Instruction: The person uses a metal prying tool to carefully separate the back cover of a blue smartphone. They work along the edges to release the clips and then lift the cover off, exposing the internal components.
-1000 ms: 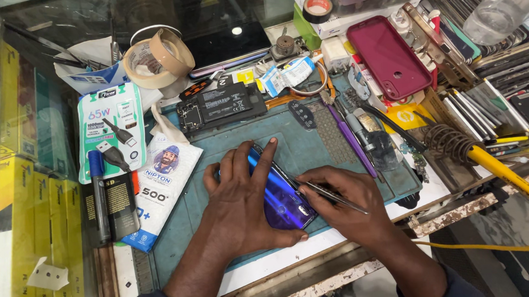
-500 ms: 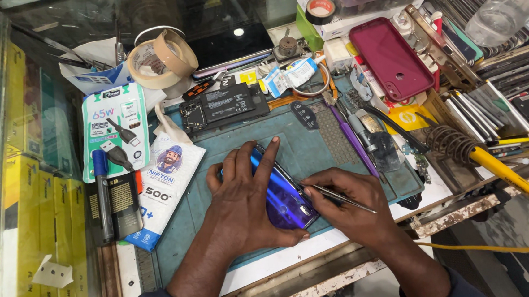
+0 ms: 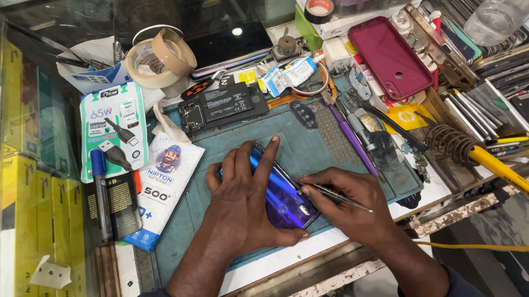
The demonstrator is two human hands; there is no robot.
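Seen from above, a person works at a crowded phone repair bench. A shiny blue phone (image 3: pixel 283 190) lies back up on a teal work mat (image 3: pixel 314 145) near the bench's front edge, slanting from about eleven o'clock to five o'clock. The left hand (image 3: pixel 246 199) lies flat over it, palm pressing, fingers spread, index finger stretched along the phone's upper right edge. The right hand (image 3: pixel 349 207) sits at the phone's four o'clock, pinching a thin metal pry tool (image 3: pixel 336 196) like a pen, its tip touching the phone's right edge; whether the tip is already in the seam cannot be told. At twelve o'clock from the phone lies an opened black phone body (image 3: pixel 223 105); at two o'clock a maroon phone case (image 3: pixel 388 56); at three o'clock a soldering iron with a yellow cable (image 3: pixel 495 166); at ten o'clock a packaged charging cable (image 3: pixel 113 137) and a roll of tan tape (image 3: pixel 160 56). The likely risks: the tip could slip off the glossy edge and scratch the back or jab the left index finger just beside it; too much leverage could crack the back cover; uneven palm pressure could let the phone skid on the mat.
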